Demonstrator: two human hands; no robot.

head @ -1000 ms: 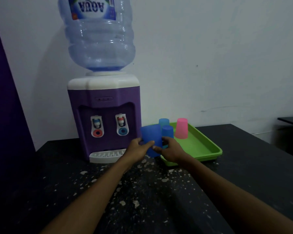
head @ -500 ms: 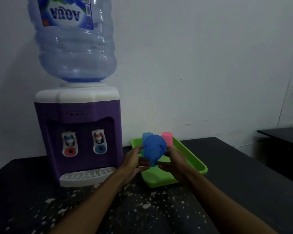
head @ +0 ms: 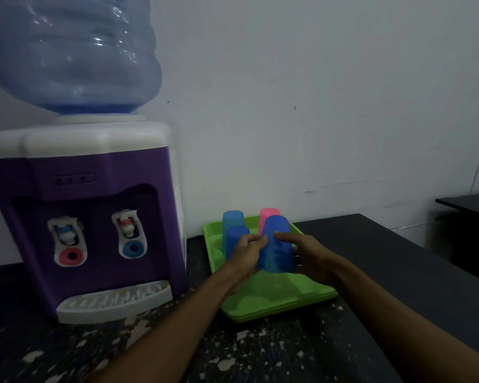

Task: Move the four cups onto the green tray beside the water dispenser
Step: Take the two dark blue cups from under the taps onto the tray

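A blue cup point(head: 277, 247) is upside down over the green tray point(head: 274, 299), its rim at or just above the tray floor. My left hand point(head: 245, 254) grips its left side and my right hand point(head: 307, 255) its right side. Three more upturned cups stand on the tray behind it: a light blue cup point(head: 233, 221) at the back left, a darker blue cup point(head: 236, 236) in front of that, and a pink cup point(head: 268, 214) at the back right, partly hidden by the held cup.
The purple water dispenser point(head: 94, 217) with its big blue bottle point(head: 69, 51) stands left of the tray, its white drip grille point(head: 114, 299) jutting forward. The black speckled tabletop point(head: 260, 349) runs to a right edge. A white wall is close behind.
Both hands carried the blue cup rightward from in front of the dispenser, turned it mouth down and lowered it over the tray. The camera moved closer and to the right.
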